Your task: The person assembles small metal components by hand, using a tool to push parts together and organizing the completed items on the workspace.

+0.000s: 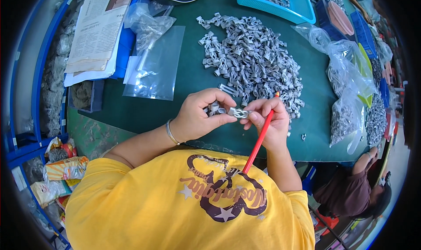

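Holds a grey metal link piece [239,113] between the fingertips of both hands: pinched at one end by the left hand [198,113], at the other by the right hand [272,117]. Cups more grey pieces [214,109] inside the left. Clasps a slim red stick [259,141] in the right. Faces, just beyond on the green desk [193,70], a heap [256,59] of similar pieces. Sees a clear plastic bag [344,59] of grey pieces to the right, then, farther off, a light-blue basket [276,14] also containing grey pieces.
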Tool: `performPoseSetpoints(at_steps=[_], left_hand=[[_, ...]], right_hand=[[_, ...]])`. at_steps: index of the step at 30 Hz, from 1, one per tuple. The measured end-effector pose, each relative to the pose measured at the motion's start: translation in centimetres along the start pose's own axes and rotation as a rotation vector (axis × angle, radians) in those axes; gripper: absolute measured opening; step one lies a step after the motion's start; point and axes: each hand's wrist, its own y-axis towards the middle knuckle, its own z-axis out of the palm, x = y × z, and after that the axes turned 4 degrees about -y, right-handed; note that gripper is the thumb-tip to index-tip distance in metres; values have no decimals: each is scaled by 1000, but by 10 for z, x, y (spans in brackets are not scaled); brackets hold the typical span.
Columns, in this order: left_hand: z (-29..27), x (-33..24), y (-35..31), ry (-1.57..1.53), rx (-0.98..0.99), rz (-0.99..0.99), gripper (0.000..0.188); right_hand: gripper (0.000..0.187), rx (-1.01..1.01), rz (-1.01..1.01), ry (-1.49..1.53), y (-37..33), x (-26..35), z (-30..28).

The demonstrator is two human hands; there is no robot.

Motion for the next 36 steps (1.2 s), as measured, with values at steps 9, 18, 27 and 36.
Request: performPoseSetpoints(at_steps=[9,18,27,36], left_hand=[[0,4,-2,-186,-16,-71,23],[6,4,-1,-665,-29,-439,19],[-5,23,-7,-1119,-193,-633,17],[-11,18,1,-981,-216,-555,14]], right_hand=[[32,-83,-407,-320,0,-8,5],[36,-79,-711,-663,3,6,19],[22,-92,-550,-1240,22,-1,-1],[26,-92,-442,-1574,33,-7,16]])
